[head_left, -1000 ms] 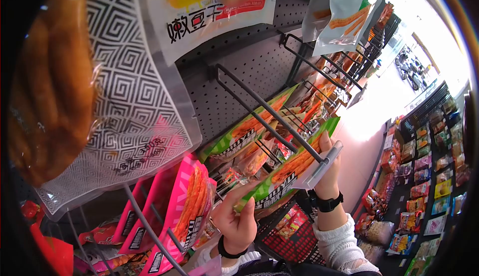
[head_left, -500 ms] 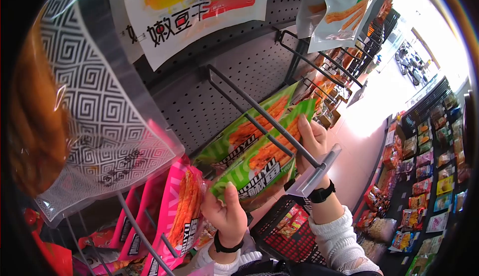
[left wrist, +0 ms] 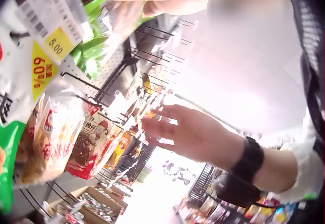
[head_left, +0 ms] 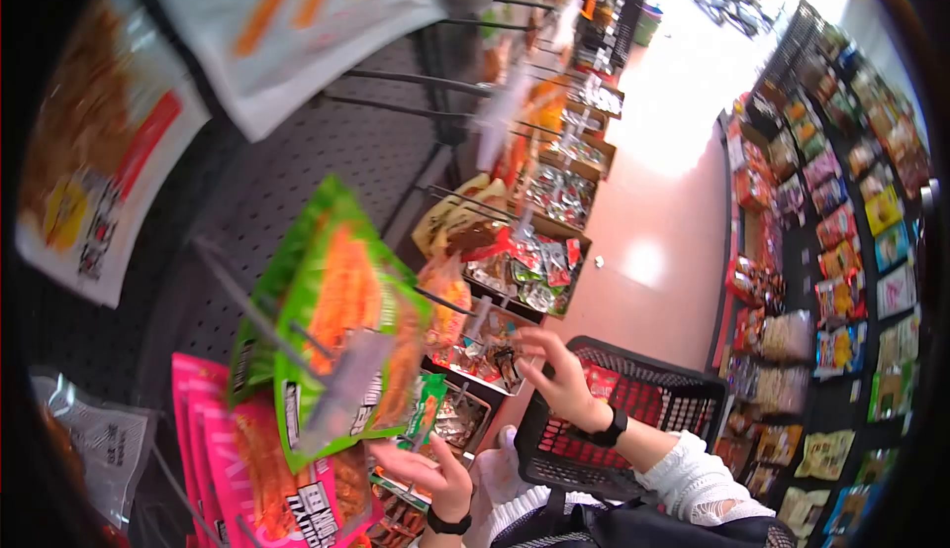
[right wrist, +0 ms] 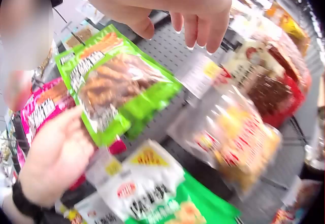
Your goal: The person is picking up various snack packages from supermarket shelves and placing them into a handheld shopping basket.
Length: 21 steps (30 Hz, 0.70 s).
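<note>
A green snack bag point(head_left: 341, 315) with orange strips printed on it hangs on a wire hook, in front of another green bag point(head_left: 259, 300). My left hand point(head_left: 435, 477) is at the front bag's lower corner, fingers extended and thumb raised. In the right wrist view the left hand point(right wrist: 58, 153) overlaps the edge of the green bag point(right wrist: 114, 82). My right hand point(head_left: 562, 382) is in the air beside the rack, fingers spread and holding nothing. Pink snack bags point(head_left: 267, 469) hang just below the green ones.
A black shopping basket point(head_left: 623, 419) with red packets inside is below my right hand. Wire hooks point(head_left: 396, 78) stick out from the perforated panel point(head_left: 297, 152). Boxes of small packets point(head_left: 554, 192) line the aisle floor point(head_left: 643, 271). Another snack shelf point(head_left: 841, 251) is on the right.
Both hands held the front green bag on its hook earlier; now it hangs there and the right hand has moved away to the lower right. The view has turned toward the aisle.
</note>
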Available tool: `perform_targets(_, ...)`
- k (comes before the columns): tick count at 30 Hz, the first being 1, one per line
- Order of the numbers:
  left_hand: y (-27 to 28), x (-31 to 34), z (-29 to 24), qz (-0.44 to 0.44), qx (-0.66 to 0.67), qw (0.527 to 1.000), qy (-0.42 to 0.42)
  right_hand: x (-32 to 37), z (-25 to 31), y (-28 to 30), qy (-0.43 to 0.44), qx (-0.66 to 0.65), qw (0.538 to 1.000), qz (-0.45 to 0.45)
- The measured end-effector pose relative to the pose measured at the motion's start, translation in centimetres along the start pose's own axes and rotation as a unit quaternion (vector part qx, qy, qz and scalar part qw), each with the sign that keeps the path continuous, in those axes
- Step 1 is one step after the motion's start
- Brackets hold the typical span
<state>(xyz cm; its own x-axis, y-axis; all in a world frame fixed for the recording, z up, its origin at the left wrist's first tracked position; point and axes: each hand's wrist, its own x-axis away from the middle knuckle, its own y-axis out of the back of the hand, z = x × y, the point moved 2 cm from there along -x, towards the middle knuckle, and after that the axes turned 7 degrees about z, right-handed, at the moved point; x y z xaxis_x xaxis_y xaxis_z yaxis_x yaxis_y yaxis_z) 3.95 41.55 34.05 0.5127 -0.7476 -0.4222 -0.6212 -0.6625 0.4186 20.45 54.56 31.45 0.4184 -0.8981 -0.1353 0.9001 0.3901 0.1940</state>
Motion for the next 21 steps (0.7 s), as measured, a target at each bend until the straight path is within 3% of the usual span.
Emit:
perform_targets(3, 0.7, 0.4, -1.1, 0.056, -0.050, 0.997, -0.037, 11.0, -7.2, 0.9, -0.209, -0.063, 0.976, -0.012)
perform_targets(5, -0.2, 1.3, -1.8, 0.078, -0.070, 0.994, -0.014, 16.5, -7.9, 3.2, -0.284, 0.003, 0.957, -0.059)
perform_targets(6, -1.2, 2.3, -2.2, 0.066, -0.087, 0.994, 0.006, 18.3, -8.5, 4.8, -0.275, -0.025, 0.957, -0.087)
perform_targets(9, -1.9, 3.3, -2.5, 0.100, -0.136, 0.986, -0.009, 22.3, -9.6, 6.2, -0.323, 0.077, 0.936, -0.116)
perform_targets(12, -6.2, 6.9, -1.8, 0.261, -0.134, 0.955, 0.051, 25.7, -10.6, 10.4, -0.256, 0.276, 0.917, -0.131)
perform_targets(16, -9.0, 11.3, 5.9, 0.424, -0.223, 0.868, 0.131, 26.2, -10.6, 15.0, -0.290, 0.431, 0.825, -0.221)
perform_targets(21, -10.4, 14.2, 14.9, 0.422, -0.102, 0.834, 0.341, 29.2, -13.7, 20.6, -0.430, 0.467, 0.718, -0.285)
